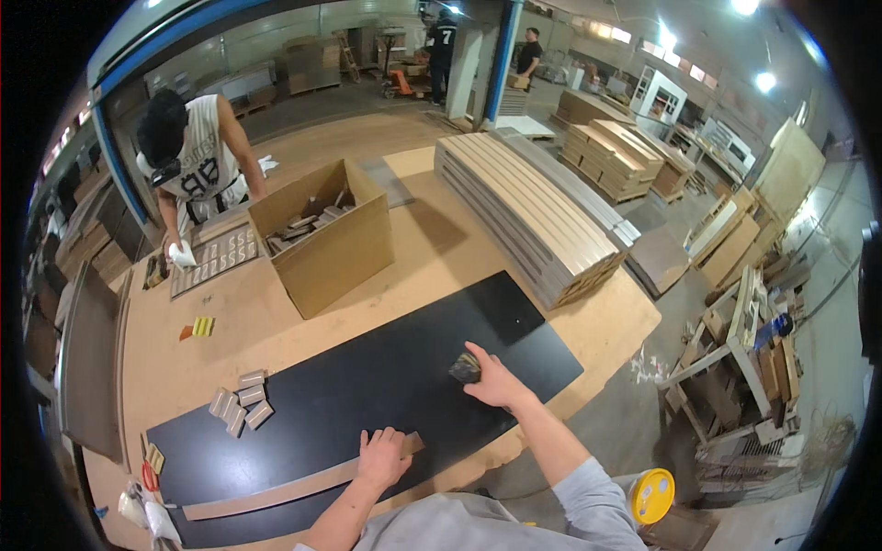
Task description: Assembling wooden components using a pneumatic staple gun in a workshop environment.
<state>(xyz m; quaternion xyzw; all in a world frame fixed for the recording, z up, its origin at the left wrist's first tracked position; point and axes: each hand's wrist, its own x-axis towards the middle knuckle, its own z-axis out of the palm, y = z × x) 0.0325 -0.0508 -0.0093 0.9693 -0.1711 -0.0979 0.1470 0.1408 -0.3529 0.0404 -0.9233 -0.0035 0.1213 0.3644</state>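
A large black panel point(367, 386) lies across the table in front of me. Along its near side runs a long narrow brown strip point(276, 496). My left hand point(381, 456) is closed over the strip close to its right end, fingers bent across it. Over the right half of the panel, my right hand point(498, 381) grips a small dark, blocky object point(466, 368), its exact kind unclear. Several small brown blocks point(241, 401) with pale stripes lie in a loose cluster at the panel's left end.
A cardboard box point(340, 262) of brown pieces stands beyond the panel. To its right is a long stack of boards point(524, 211). Across the table a co-worker point(204, 151) bends over a tray of small parts point(216, 262). Red-handled scissors point(149, 476) lie at left; a yellow-lidded bucket point(652, 496) stands at lower right.
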